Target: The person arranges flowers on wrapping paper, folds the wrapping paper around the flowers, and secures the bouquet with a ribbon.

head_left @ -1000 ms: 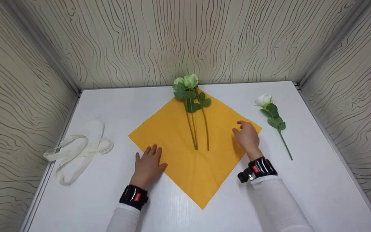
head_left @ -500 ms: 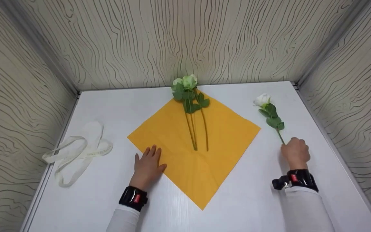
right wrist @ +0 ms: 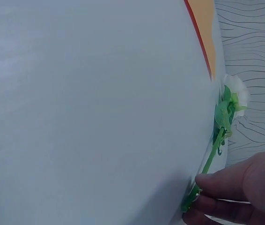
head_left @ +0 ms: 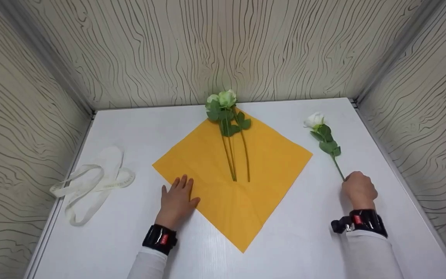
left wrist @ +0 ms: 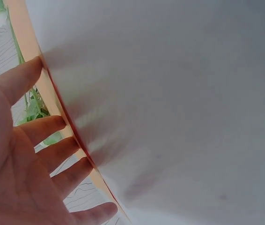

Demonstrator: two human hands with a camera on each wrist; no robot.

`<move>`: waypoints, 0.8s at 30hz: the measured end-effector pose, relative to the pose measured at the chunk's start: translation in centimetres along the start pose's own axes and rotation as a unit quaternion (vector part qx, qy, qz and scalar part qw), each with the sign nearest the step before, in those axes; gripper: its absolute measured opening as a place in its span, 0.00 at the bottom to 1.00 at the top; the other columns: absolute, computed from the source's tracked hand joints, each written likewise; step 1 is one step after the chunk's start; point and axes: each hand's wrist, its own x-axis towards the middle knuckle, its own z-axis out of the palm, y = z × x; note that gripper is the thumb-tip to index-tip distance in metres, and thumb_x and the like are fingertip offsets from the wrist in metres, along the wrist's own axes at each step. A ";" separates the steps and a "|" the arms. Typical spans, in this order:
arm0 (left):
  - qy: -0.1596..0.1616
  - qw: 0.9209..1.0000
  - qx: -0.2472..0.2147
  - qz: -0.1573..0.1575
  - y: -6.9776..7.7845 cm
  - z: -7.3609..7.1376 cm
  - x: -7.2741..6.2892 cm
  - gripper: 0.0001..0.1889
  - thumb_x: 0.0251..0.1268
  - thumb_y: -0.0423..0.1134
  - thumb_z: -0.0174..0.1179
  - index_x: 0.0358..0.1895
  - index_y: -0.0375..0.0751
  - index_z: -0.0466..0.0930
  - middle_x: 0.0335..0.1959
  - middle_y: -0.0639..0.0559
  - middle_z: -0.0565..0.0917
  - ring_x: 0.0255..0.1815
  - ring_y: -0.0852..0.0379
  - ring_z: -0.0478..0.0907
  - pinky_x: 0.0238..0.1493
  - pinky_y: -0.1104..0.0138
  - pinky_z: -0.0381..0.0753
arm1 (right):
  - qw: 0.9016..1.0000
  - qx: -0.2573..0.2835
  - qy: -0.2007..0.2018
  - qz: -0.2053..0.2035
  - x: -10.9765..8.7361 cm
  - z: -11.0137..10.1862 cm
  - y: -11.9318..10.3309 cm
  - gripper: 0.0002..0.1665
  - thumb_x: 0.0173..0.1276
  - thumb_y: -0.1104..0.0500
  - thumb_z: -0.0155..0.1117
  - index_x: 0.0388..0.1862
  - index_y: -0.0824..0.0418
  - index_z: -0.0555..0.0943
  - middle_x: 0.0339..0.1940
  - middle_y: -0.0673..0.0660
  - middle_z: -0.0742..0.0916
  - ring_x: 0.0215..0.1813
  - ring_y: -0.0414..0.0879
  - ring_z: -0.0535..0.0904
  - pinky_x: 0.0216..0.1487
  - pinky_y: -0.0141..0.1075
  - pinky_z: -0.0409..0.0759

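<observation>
A square yellow wrapping sheet lies cornerwise on the white table. My left hand rests with spread, straight fingers over its lower left edge; the left wrist view shows the fingertips right along that edge. Over at the right, my right hand pinches the lower stem of a single white rose between thumb and fingers. In the right wrist view the stem runs up from the fingertips to the leaves and bloom. Several pale green-white roses lie on the sheet, blooms at its far corner, stems toward me.
A loosely looped cream ribbon with printed lettering lies at the left, partly over the table's edge. Patterned panels stand behind the table and along both sides. Each wrist wears a black camera band.
My right hand has moved right from above the yellow sheet to the white rose and taken its stem, then slid slightly toward me. The left hand stays in place.
</observation>
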 end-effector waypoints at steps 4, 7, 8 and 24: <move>-0.002 1.000 0.002 -0.001 0.0 0.1 -0.1 0.35 0.56 0.59 0.52 0.66 0.46 0.59 0.67 0.46 0.57 0.67 0.46 0.51 0.57 0.39 0.47 | 1.000 -0.001 0.015 -0.003 0.1 0.3 -0.1 0.14 0.58 0.63 0.49 0.40 0.69 0.77 0.37 0.73 0.79 0.34 0.65 0.76 0.19 0.46 0.69; 0.001 1.000 0.000 -0.001 0.0 0.1 -0.2 0.35 0.57 0.59 0.52 0.66 0.46 0.59 0.67 0.47 0.57 0.67 0.47 0.51 0.57 0.39 0.47 | 1.000 0.001 0.028 -0.008 0.1 0.7 -0.2 0.15 0.58 0.63 0.48 0.40 0.69 0.78 0.36 0.72 0.80 0.33 0.64 0.76 0.18 0.45 0.69; 0.001 1.000 -0.002 -0.001 0.0 0.1 -0.2 0.35 0.57 0.59 0.52 0.66 0.46 0.59 0.67 0.47 0.57 0.67 0.47 0.51 0.57 0.39 0.46 | 0.999 0.002 0.032 -0.009 0.1 0.7 -0.2 0.15 0.58 0.63 0.48 0.40 0.69 0.78 0.35 0.72 0.80 0.32 0.64 0.76 0.18 0.45 0.69; -0.002 1.000 -0.011 -0.004 0.1 -0.1 -0.1 0.35 0.57 0.58 0.52 0.66 0.46 0.59 0.67 0.47 0.57 0.67 0.46 0.50 0.57 0.39 0.46 | 0.997 -0.001 0.073 -0.026 0.8 1.3 -0.9 0.16 0.62 0.63 0.46 0.42 0.70 0.77 0.35 0.73 0.80 0.32 0.66 0.76 0.18 0.45 0.68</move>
